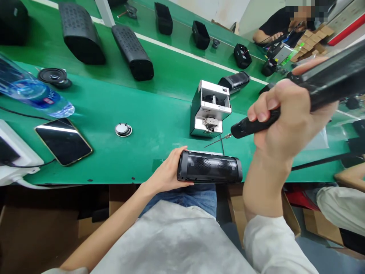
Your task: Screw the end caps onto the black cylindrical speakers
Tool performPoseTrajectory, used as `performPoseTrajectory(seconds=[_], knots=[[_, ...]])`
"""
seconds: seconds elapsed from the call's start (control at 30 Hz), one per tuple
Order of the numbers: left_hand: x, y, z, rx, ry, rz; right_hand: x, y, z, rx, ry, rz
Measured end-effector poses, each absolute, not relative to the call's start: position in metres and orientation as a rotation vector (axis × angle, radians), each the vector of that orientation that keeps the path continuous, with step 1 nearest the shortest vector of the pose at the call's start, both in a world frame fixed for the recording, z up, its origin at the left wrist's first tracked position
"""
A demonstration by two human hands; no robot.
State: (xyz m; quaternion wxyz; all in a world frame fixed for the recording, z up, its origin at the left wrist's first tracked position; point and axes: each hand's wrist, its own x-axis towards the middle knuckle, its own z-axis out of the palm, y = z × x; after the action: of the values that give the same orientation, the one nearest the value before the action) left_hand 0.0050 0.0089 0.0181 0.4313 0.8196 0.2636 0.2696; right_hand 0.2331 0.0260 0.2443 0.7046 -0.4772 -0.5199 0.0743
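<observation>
A black cylinder-like speaker [209, 167] lies on its side at the table's front edge, a perforated grille pattern showing on it. My left hand [172, 167] grips its left end, with thumb and fingers around the casing. Raised on the right, my right hand [288, 114] is closed around a black electric screwdriver [253, 123], whose thick rear body reaches to the upper right. Its thin bit points down-left, above the speaker and apart from it. Just behind the speaker stands a white and black screw feeder [211, 108].
Toward the left lie a phone [64, 140], a water bottle [37, 93], a small round metal part [123, 129] and a speaker driver [54, 76]. Several black speaker housings [132, 53] stand on the green conveyor behind. A co-worker [282, 30] sits across, and another person's sleeve [342, 205] shows at right.
</observation>
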Motion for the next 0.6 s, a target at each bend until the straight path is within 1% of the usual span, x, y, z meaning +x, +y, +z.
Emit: performPoseTrajectory(seconds=[0.17, 0.4, 0.6], knots=[[0.005, 0.009, 0.017, 2.052, 0.655, 0.678, 0.216, 0.012, 0.253, -0.975, -1.193, 0.148], [0.004, 0.007, 0.019, 2.031, 0.653, 0.673, 0.218, 0.006, 0.255, -0.943, -1.174, 0.220], [0.004, 0.010, 0.014, 2.019, 0.644, 0.688, 0.215, 0.009, 0.237, -0.915, -1.132, 0.402]])
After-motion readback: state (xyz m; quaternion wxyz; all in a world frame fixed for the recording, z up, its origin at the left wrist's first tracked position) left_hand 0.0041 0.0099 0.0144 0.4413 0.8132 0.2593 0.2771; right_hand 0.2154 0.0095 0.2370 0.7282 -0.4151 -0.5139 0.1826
